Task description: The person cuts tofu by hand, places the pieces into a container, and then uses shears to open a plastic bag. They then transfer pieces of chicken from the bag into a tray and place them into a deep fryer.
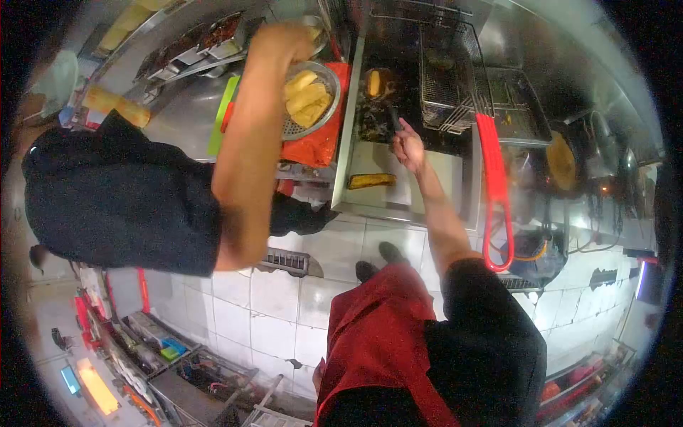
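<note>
Only the right hand (pixel 408 146) shows, fingers clamped round a dark handle (pixel 393 117) lost in fryer (pixel 346 128) murk.

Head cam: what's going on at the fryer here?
The person in the red apron has their right hand closed on a dark handle that reaches into the fryer, where a yellow piece sits. Their left hand is out of view. A co-worker's hand is raised above a metal strainer of yellow fried pieces beside the fryer.
</note>
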Demonstrator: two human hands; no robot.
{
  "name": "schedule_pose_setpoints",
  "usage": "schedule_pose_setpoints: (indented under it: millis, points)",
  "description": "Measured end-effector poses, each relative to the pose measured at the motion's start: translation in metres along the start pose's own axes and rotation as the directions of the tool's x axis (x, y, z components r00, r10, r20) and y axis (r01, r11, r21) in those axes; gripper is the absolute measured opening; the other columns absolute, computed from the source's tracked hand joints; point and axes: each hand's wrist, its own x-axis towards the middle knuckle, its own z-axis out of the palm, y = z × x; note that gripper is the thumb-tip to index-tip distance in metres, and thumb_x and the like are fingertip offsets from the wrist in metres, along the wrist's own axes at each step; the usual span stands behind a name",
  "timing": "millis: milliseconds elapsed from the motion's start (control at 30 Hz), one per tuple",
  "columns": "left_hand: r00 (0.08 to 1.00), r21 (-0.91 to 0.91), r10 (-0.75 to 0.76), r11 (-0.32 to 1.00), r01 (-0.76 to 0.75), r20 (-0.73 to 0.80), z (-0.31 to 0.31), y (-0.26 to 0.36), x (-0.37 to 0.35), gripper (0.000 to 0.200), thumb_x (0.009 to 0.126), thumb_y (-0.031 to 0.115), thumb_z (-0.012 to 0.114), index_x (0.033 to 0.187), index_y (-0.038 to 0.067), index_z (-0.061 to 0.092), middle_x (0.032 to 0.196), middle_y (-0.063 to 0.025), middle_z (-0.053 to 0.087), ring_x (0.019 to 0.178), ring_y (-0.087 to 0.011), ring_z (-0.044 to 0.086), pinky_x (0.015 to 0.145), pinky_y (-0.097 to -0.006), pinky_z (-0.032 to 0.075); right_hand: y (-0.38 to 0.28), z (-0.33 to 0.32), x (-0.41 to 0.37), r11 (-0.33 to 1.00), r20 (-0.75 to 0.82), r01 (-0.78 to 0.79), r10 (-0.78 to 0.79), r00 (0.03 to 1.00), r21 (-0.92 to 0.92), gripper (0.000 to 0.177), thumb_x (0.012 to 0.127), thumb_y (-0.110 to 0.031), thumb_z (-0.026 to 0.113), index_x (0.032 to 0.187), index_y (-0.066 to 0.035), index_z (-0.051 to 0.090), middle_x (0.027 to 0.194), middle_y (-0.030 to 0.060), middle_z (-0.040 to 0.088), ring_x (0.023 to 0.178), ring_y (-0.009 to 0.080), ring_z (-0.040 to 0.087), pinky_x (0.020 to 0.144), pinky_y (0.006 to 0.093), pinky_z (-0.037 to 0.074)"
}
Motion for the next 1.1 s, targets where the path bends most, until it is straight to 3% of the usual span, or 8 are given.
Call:
schedule_pose_setpoints:
  millis: [133, 500, 567, 600, 667, 767, 900, 1100]
  points:
    - [0.964, -0.068, -0.13, 0.991, 0.117, -0.233, -0.108, -0.085, -0.066, 0.042, 0.092, 0.033, 0.054, 0.122, 0.003, 0.054, 0.115, -0.0167, 0.058, 0.108, -0.029, 0.058, 0.084, -0.044, 0.049, -0.022, 0.004, -0.045, 0.996, -0.036, -0.088, 0.088, 0.996, -0.011, 0.062, 0.091, -0.006, 0.04, 0.149, -0.014, 0.02, 0.064, 0.0001, 0.046, 0.042, 0.0087, 0.035, 0.035, 0.0233, 0.027]
    - [0.985, 0.016, -0.123, 0.992, 0.126, -0.124, -0.114, -0.078, -0.042, 0.049, 0.093, 0.037, 0.053, 0.127, 0.002, 0.048, 0.123, -0.0177, 0.053, 0.113, -0.0308, 0.054, 0.092, -0.0443, 0.045, -0.087, -0.099, -0.194, 0.891, 0.068, -0.152, 0.199, 0.978, -0.428, 0.053, 0.091, -0.008, 0.042, 0.144, -0.01, 0.036, 0.075, -0.0016, 0.048, 0.056, 0.0055, 0.044, 0.046, 0.0173, 0.033]
    - [0.989, -0.003, -0.112, 0.994, 0.113, -0.097, -0.113, -0.075, -0.037, 0.05, 0.093, 0.037, 0.053, 0.128, 0.002, 0.047, 0.124, -0.0178, 0.052, 0.114, -0.0311, 0.054, 0.093, -0.0444, 0.044, -0.117, -0.079, -0.242, 0.462, 0.171, 0.166, -0.032, 0.985, -0.871, 0.059, 0.085, -0.007, 0.046, 0.144, -0.011, 0.036, 0.064, 0.0062, 0.053, 0.05, 0.0176, 0.051, 0.043, 0.0306, 0.038]
    - [0.991, -0.008, -0.104, 0.995, 0.104, -0.082, -0.115, -0.074, -0.033, 0.051, 0.093, 0.038, 0.053, 0.129, 0.002, 0.047, 0.125, -0.0179, 0.052, 0.115, -0.0313, 0.053, 0.094, -0.0444, 0.044, -0.124, -0.08, -0.258, 0.459, 0.161, 0.157, -0.03, 0.986, -0.875, 0.059, 0.085, -0.007, 0.046, 0.144, -0.011, 0.036, 0.064, 0.0062, 0.053, 0.05, 0.0176, 0.051, 0.043, 0.0306, 0.038]
    - [0.994, -0.019, -0.096, 0.995, 0.095, -0.061, -0.117, -0.072, -0.027, 0.052, 0.093, 0.038, 0.053, 0.13, 0.002, 0.046, 0.126, -0.0181, 0.051, 0.116, -0.0316, 0.053, 0.095, -0.0445, 0.043, -0.141, -0.077, -0.288, -0.014, 0.335, 0.336, -0.121, 0.934, -0.942, 0.057, 0.084, -0.006, 0.047, 0.14, -0.013, 0.042, 0.068, 0.0136, 0.056, 0.059, 0.0275, 0.057, 0.051, 0.038, 0.044]
    - [0.994, -0.012, -0.101, 0.995, 0.101, -0.03, -0.121, -0.066, -0.017, 0.054, 0.093, 0.04, 0.052, 0.131, 0.002, 0.044, 0.128, -0.0184, 0.05, 0.117, -0.0321, 0.052, 0.097, -0.0446, 0.043, -0.161, -0.025, -0.325, -0.4, 0.255, 0.174, -0.16, 0.954, -0.9, 0.057, 0.081, -0.005, 0.05, 0.136, -0.017, 0.045, 0.077, 0.024, 0.058, 0.073, 0.0391, 0.061, 0.061, 0.0463, 0.048]
    - [0.998, -0.035, -0.057, 0.998, 0.057, -0.002, -0.127, -0.063, -0.014, 0.057, 0.093, 0.041, 0.052, 0.133, 0.002, 0.042, 0.13, -0.0187, 0.048, 0.119, -0.0328, 0.05, 0.1, -0.0447, 0.041, -0.136, -0.016, -0.308, -0.345, 0.097, 0.016, -0.217, 0.971, -0.938, 0.06, 0.084, -0.005, 0.047, 0.141, -0.02, 0.041, 0.096, 0.0257, 0.061, 0.083, 0.0375, 0.062, 0.071, 0.0452, 0.049]
    - [1.0, -0.009, 0.022, 1.0, -0.022, 0.016, -0.111, -0.042, -0.025, 0.06, 0.093, 0.043, 0.052, 0.136, 0.002, 0.039, 0.134, -0.0193, 0.045, 0.122, -0.0337, 0.048, 0.104, -0.0449, 0.039, -0.06, -0.014, -0.2, -0.379, 0.219, 0.1, -0.284, 0.933, -0.92, 0.071, 0.081, -0.003, 0.047, 0.147, -0.022, 0.029, 0.089, 0.0239, 0.06, 0.074, 0.0423, 0.062, 0.065, 0.05, 0.051]
